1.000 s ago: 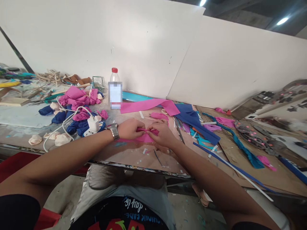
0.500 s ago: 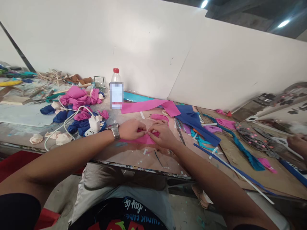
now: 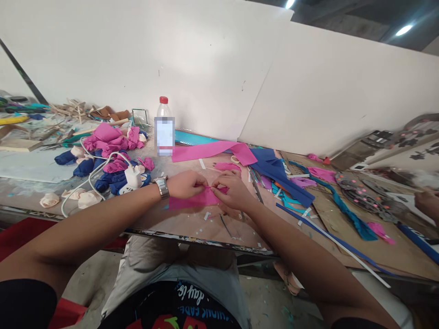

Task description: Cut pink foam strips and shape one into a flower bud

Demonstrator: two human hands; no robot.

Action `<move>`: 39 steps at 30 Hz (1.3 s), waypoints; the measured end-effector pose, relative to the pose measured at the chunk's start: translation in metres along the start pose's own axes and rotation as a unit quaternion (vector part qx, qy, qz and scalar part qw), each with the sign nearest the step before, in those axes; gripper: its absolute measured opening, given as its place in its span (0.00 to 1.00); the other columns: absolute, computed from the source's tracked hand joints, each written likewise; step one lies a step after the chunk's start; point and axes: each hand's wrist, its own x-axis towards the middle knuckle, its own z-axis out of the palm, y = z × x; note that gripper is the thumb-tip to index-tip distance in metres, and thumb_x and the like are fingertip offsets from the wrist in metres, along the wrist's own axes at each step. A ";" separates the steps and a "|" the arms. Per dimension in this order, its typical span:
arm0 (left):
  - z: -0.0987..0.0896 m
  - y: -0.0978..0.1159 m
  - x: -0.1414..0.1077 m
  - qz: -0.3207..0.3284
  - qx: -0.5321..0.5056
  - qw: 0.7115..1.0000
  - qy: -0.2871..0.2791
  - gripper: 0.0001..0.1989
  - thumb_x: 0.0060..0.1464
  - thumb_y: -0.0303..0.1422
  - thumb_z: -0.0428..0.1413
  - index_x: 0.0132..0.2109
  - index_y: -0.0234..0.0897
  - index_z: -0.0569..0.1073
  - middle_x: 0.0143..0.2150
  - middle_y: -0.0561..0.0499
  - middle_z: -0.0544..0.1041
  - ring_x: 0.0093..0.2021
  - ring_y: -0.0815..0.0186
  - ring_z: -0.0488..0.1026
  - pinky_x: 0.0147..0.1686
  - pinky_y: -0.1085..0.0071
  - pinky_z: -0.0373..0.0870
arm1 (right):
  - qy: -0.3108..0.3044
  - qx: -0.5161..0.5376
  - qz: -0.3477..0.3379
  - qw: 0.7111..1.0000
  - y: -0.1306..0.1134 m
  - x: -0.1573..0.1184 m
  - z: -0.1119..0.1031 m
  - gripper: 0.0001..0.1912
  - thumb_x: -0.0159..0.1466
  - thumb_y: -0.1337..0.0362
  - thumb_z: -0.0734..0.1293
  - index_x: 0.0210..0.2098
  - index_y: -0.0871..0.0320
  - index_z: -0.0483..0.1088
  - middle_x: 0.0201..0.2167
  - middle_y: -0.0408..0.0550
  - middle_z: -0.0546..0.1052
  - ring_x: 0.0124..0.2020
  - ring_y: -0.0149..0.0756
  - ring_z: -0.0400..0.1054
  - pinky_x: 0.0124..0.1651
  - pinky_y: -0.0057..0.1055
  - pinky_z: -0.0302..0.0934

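Observation:
Both hands meet over a pink strip near the table's front edge. My left hand, with a metal watch on the wrist, pinches the strip's upper edge. Close beside it on the right, my right hand has its thumb and forefinger closed on the same strip. The fingertips nearly touch. Behind the hands lies a longer pink strip, folded over at its right end. A small pink piece and a beige ring are just beyond my right hand.
At the left are crumpled pink and blue pieces, a white charger with its cable, and a bottle. Dark blue fabric and a thin white stick lie right. Another person's hand is at the far right.
My hands have shifted slightly on the pink strip, and more of it shows between and below them. The view has moved a little. The other person's hand has changed position slightly.

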 end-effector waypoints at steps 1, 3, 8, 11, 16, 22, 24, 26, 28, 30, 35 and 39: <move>-0.001 0.000 0.000 -0.003 0.002 1.000 -0.005 0.12 0.58 0.27 0.50 0.39 0.34 0.79 0.29 0.53 0.75 0.29 0.69 0.66 0.31 0.72 0.57 | 0.001 0.000 0.000 1.000 0.000 0.000 0.000 0.06 0.64 0.65 0.70 0.30 0.55 0.73 0.32 0.43 0.82 0.42 0.42 0.72 0.53 0.44 0.49; -0.002 0.001 0.000 -0.011 0.002 1.000 -0.014 0.13 0.57 0.26 0.49 0.39 0.34 0.79 0.29 0.53 0.75 0.29 0.69 0.66 0.31 0.72 0.57 | 0.001 0.000 -0.002 1.000 0.001 0.000 -0.001 0.05 0.64 0.64 0.71 0.31 0.55 0.75 0.32 0.43 0.83 0.43 0.42 0.72 0.53 0.43 0.49; -0.002 0.002 0.000 -0.024 -0.023 0.999 -0.021 0.13 0.57 0.28 0.49 0.39 0.34 0.79 0.28 0.54 0.74 0.29 0.69 0.65 0.30 0.72 0.57 | 0.004 -0.003 -0.018 1.000 0.000 0.000 0.000 0.07 0.66 0.63 0.71 0.31 0.54 0.76 0.32 0.41 0.83 0.41 0.40 0.73 0.52 0.43 0.51; -0.001 0.000 0.000 -0.032 -0.031 0.999 -0.032 0.11 0.58 0.31 0.51 0.35 0.34 0.77 0.24 0.55 0.69 0.26 0.70 0.62 0.28 0.72 0.54 | 0.012 -0.008 -0.026 1.000 0.001 0.000 0.001 0.06 0.66 0.63 0.71 0.31 0.54 0.77 0.32 0.42 0.84 0.40 0.41 0.74 0.52 0.44 0.53; 0.001 -0.003 0.002 -0.030 -0.061 0.997 -0.041 0.12 0.58 0.33 0.50 0.34 0.34 0.77 0.25 0.55 0.69 0.27 0.70 0.62 0.30 0.73 0.56 | 0.009 0.029 -0.059 0.998 0.004 0.000 0.004 0.04 0.67 0.65 0.70 0.38 0.53 0.79 0.34 0.44 0.84 0.39 0.39 0.76 0.48 0.40 0.62; 0.001 -0.007 0.003 -0.037 -0.112 0.992 -0.045 0.12 0.58 0.33 0.51 0.38 0.34 0.79 0.29 0.54 0.73 0.30 0.69 0.65 0.32 0.73 0.59 | 0.051 0.001 -0.099 0.994 0.003 0.001 0.004 0.05 0.66 0.66 0.71 0.35 0.53 0.80 0.32 0.44 0.83 0.37 0.37 0.77 0.47 0.39 0.64; 0.001 -0.008 0.003 -0.049 -0.120 0.991 -0.040 0.15 0.60 0.38 0.52 0.37 0.33 0.78 0.28 0.54 0.71 0.30 0.69 0.63 0.32 0.72 0.58 | 0.055 0.000 -0.110 0.992 0.003 0.001 0.004 0.05 0.66 0.66 0.71 0.34 0.53 0.80 0.31 0.44 0.83 0.35 0.37 0.76 0.47 0.39 0.64; 0.001 -0.008 0.004 -0.059 -0.118 0.991 -0.031 0.19 0.62 0.43 0.51 0.35 0.32 0.78 0.26 0.55 0.68 0.29 0.70 0.61 0.31 0.72 0.57 | 0.055 0.004 -0.112 0.992 0.003 0.001 0.004 0.07 0.67 0.67 0.70 0.34 0.53 0.80 0.31 0.44 0.83 0.35 0.37 0.76 0.47 0.39 0.64; 0.001 -0.008 0.004 -0.064 -0.114 0.991 -0.027 0.20 0.63 0.45 0.51 0.36 0.33 0.78 0.25 0.55 0.65 0.28 0.70 0.59 0.29 0.72 0.55 | 0.054 0.001 -0.102 0.993 0.002 0.001 0.004 0.07 0.68 0.66 0.69 0.34 0.53 0.80 0.31 0.45 0.83 0.35 0.37 0.76 0.47 0.40 0.64; 0.001 -0.008 0.004 -0.067 -0.111 0.991 -0.027 0.19 0.62 0.45 0.52 0.37 0.33 0.79 0.24 0.56 0.64 0.26 0.70 0.57 0.27 0.72 0.53 | 0.050 -0.003 -0.089 0.995 0.001 0.000 0.003 0.07 0.68 0.64 0.69 0.35 0.53 0.79 0.32 0.45 0.84 0.36 0.38 0.76 0.47 0.40 0.63; -0.001 -0.008 0.004 -0.052 -0.115 0.992 -0.012 0.18 0.61 0.43 0.54 0.35 0.33 0.78 0.24 0.55 0.65 0.26 0.71 0.57 0.26 0.73 0.52 | 0.030 -0.008 -0.055 0.998 -0.004 0.001 -0.002 0.06 0.68 0.62 0.69 0.36 0.53 0.79 0.35 0.46 0.84 0.38 0.41 0.76 0.50 0.43 0.61; -0.001 -0.006 0.002 -0.039 -0.084 0.996 0.003 0.17 0.61 0.42 0.53 0.36 0.33 0.79 0.23 0.55 0.66 0.25 0.71 0.58 0.26 0.73 0.52 | 0.018 -0.006 -0.037 0.999 -0.003 0.000 -0.001 0.06 0.68 0.62 0.69 0.36 0.53 0.79 0.35 0.47 0.84 0.40 0.42 0.76 0.51 0.43 0.61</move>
